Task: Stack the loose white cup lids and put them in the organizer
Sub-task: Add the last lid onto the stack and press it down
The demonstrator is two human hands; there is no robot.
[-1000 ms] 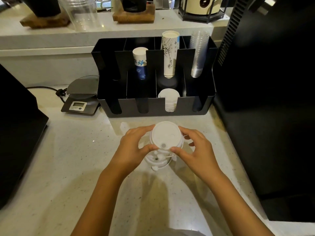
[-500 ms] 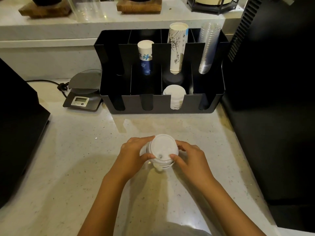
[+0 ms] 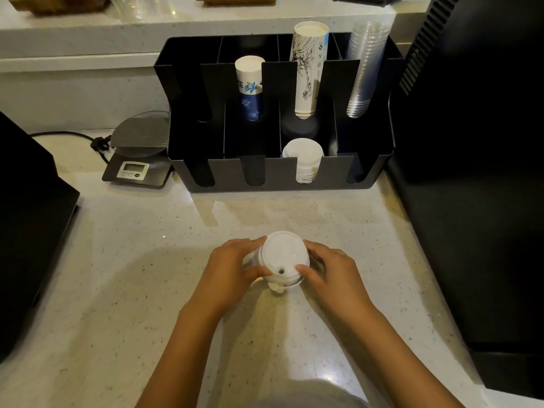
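Black organizer [image 3: 282,184] at the back of the speckled desk [image 3: 117,260], divided into slotted compartments. Rear row: a short stack of blue-and-white paper cups [image 3: 249,83], a taller stack of printed paper cups [image 3: 307,69], clear plastic cups [image 3: 365,69] at the far right. Front row: a stack of white lids [image 3: 304,160] in the third slot from the left, other front slots dark. Digital scale [image 3: 138,154] just left of the organizer.

Near the desk's front edge, stack of loose white lids [image 3: 284,257] gripped from both sides: left hand [image 3: 232,269] and right hand [image 3: 332,269] with fingers curled tight around it. Compared with a second ago, stack squared up, with fewer crooked lids poking out below, and seen farther from the organizer.
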